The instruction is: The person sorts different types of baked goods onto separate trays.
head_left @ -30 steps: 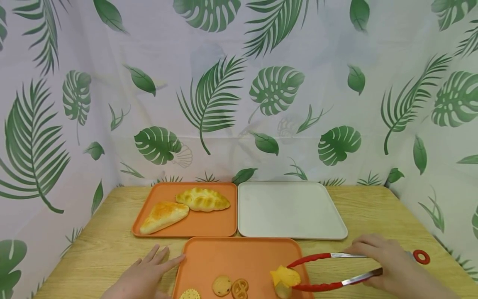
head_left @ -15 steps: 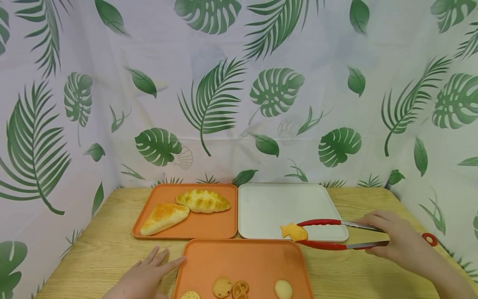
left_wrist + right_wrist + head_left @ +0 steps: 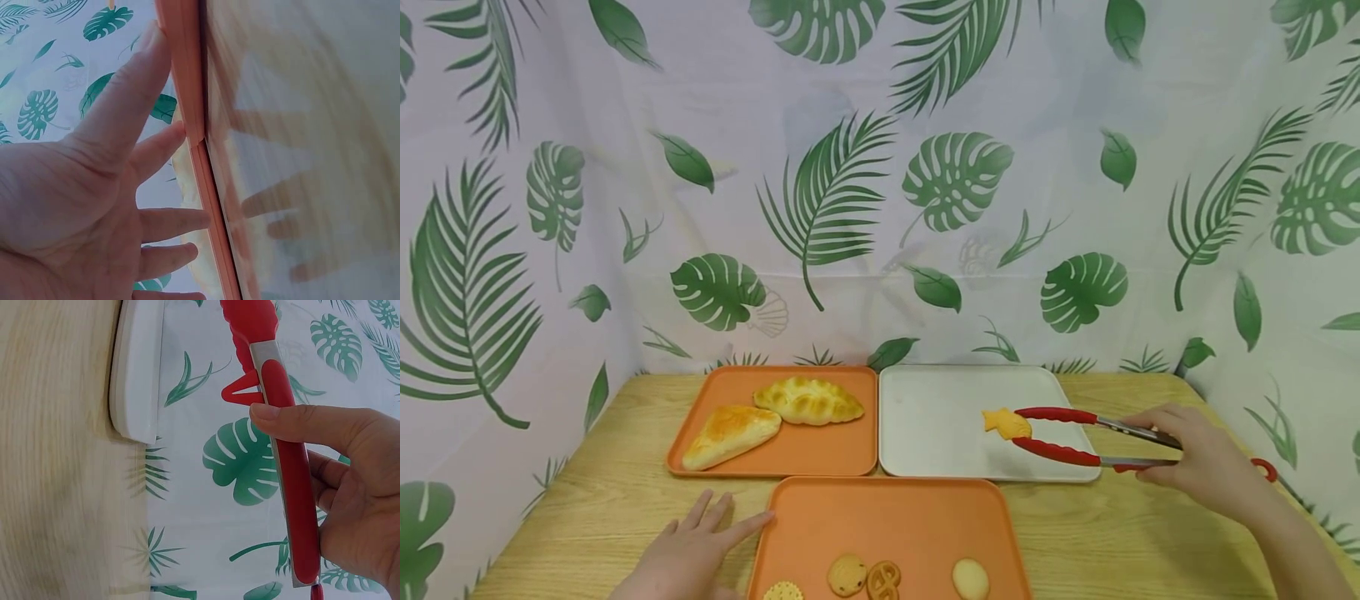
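Observation:
My right hand [image 3: 1198, 462] grips a pair of red and silver tongs [image 3: 1063, 452] by the handles; in the right wrist view the thumb lies along the red handle [image 3: 290, 469]. A fish-shaped cracker [image 3: 1008, 423] is pinched between the tong tips, over the white tray [image 3: 925, 458]. Fingers spread, my left hand [image 3: 688, 550] rests at the left side of the near orange tray [image 3: 887, 508], thumb touching its edge. On that tray lie a round cookie [image 3: 847, 575], a pretzel [image 3: 883, 579], a scalloped cracker [image 3: 783, 592] and a pale oval biscuit [image 3: 971, 578].
A second orange tray [image 3: 820, 454] at the back left bears a triangular pastry [image 3: 730, 436] and a braided bread [image 3: 807, 401]. Leaf-printed cloth [image 3: 880, 208] walls in the wooden table [image 3: 1120, 542] at the back and sides.
The tongs have lifted the fish-shaped cracker from the near orange tray and carried it away from me, over the white tray. My left hand has stayed in place.

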The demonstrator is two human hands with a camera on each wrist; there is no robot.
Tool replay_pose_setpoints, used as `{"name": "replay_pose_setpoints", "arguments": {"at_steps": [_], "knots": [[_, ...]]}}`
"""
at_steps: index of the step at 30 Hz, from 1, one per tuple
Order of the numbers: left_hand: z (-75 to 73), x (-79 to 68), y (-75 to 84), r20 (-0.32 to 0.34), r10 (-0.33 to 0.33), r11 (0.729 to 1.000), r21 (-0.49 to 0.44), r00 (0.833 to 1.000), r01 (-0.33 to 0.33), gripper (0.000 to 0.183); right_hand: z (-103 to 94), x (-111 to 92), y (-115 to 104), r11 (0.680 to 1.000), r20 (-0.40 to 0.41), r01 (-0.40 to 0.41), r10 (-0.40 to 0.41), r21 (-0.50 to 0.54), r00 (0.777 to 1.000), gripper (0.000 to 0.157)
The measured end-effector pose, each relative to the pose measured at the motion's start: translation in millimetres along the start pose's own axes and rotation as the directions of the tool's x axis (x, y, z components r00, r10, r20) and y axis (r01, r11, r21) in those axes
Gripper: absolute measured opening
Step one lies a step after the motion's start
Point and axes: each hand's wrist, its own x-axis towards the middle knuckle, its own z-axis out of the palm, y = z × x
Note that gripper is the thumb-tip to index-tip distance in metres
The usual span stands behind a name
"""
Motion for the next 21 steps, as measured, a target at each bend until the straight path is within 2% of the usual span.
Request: {"name": "replay_pose_setpoints", "arguments": {"at_steps": [7,14,18,21], "knots": [[0.8,-1.0,2.0,0.004,-0.031,0.999,0.014,0.999,0.031,0.087,0.4,-3.1,9.0,1.0,-0.004,-0.006,0.006,0.007,1.0,0.061],[1.9,-1.6,2.0,0.004,-0.029,0.999,0.019,1.0,0.029,0.089,1.8,-0.6,14.0,0.999,0.006,-0.038,0.038,-0.008,0.999,0.058],[1.5,-1.7,2.1,0.007,-0.026,0.999,0.019,1.0,0.026,0.089,5.8,4.5,16.0,0.997,0.02,-0.074,0.074,0.009,0.997,0.056],[1.3,-1.6,2.2,0.006,-0.021,1.0,0.019,1.0,0.021,0.088,10.4,9.9,17.7,0.991,0.057,-0.13,0.129,0.019,0.99,0.054]]}}
